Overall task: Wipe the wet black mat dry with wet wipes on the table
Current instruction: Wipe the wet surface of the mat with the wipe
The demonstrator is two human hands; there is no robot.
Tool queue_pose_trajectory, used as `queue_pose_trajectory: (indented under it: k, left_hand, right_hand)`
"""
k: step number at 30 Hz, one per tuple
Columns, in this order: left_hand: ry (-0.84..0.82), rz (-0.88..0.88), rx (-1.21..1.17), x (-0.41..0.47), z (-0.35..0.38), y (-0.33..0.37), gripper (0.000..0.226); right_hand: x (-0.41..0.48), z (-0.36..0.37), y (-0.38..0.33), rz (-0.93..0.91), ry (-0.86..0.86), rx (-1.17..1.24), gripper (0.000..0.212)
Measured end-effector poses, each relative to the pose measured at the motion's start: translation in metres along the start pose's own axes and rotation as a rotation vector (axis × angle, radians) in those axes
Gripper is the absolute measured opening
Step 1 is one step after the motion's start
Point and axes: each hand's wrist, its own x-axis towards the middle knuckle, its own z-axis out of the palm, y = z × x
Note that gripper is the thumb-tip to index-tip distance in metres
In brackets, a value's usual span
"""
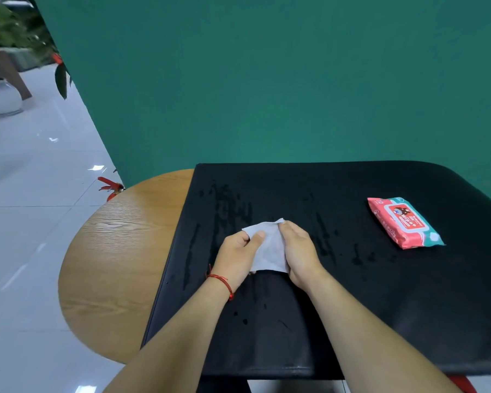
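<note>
Although both forearms are in full view, the fingertips are mostly hidden: the left hand (238,258) pinches the white wipe (268,246) with its thumb lying flat on top, and the fingers beneath the sheet cannot be seen. The right hand (299,251) is turned edge-on, its fingers curled round the wipe's right border, their tips lost behind the sheet. The wipe is stretched between the two hands over the middle of the black mat (380,293); whether its lower edge touches the mat cannot be told. The mat's right side is cut off by the frame, and it covers most of the round wooden table (111,251), so only the table's left part shows. Dark wet streaks (227,211) glisten on the mat left of and beyond the hands. A red-and-teal pack of wet wipes (405,222) lies on the mat well to the right, its print too small to read. A red cord (221,280) circles the left wrist.
</note>
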Motion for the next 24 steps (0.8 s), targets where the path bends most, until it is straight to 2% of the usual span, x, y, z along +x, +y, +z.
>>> queue_pose_trajectory:
  k: [2, 4, 6, 8, 11, 13, 17, 21, 24]
  left_hand:
    - [-0.020, -0.023, 0.000, 0.001, -0.001, -0.001, 0.046]
    - [-0.018, -0.036, 0.018, 0.001, 0.000, -0.001, 0.046]
    - [-0.005, -0.041, 0.028, 0.001, 0.001, 0.000, 0.044]
    - [0.008, -0.069, 0.007, 0.003, 0.001, 0.001, 0.045]
    - [0.033, -0.136, -0.078, 0.007, -0.001, 0.003, 0.037]
    - [-0.007, -0.138, -0.076, 0.007, 0.000, 0.004, 0.036]
    - [-0.101, -0.073, 0.023, 0.001, 0.002, 0.008, 0.040]
    - [-0.132, -0.011, 0.037, 0.000, -0.001, 0.008, 0.047]
    - [-0.226, 0.013, 0.064, -0.003, -0.004, 0.008, 0.041]
  right_hand:
    - [-0.001, 0.000, 0.000, 0.035, -0.021, 0.017, 0.040]
    - [-0.004, 0.001, -0.001, 0.098, -0.069, 0.035, 0.060]
    - [-0.004, -0.001, -0.003, 0.075, -0.120, 0.000, 0.068]
    - [-0.007, -0.004, -0.004, 0.023, -0.173, 0.003, 0.063]
    - [-0.009, -0.007, -0.002, -0.067, -0.256, -0.017, 0.044]
    - [-0.008, -0.006, 0.001, -0.093, -0.207, -0.057, 0.039]
    - [-0.006, -0.004, -0.003, 0.001, -0.085, 0.041, 0.033]
    - [0.000, -0.007, -0.007, 0.062, -0.012, 0.149, 0.043]
    - [0.000, -0.005, -0.009, 0.078, 0.044, 0.197, 0.035]
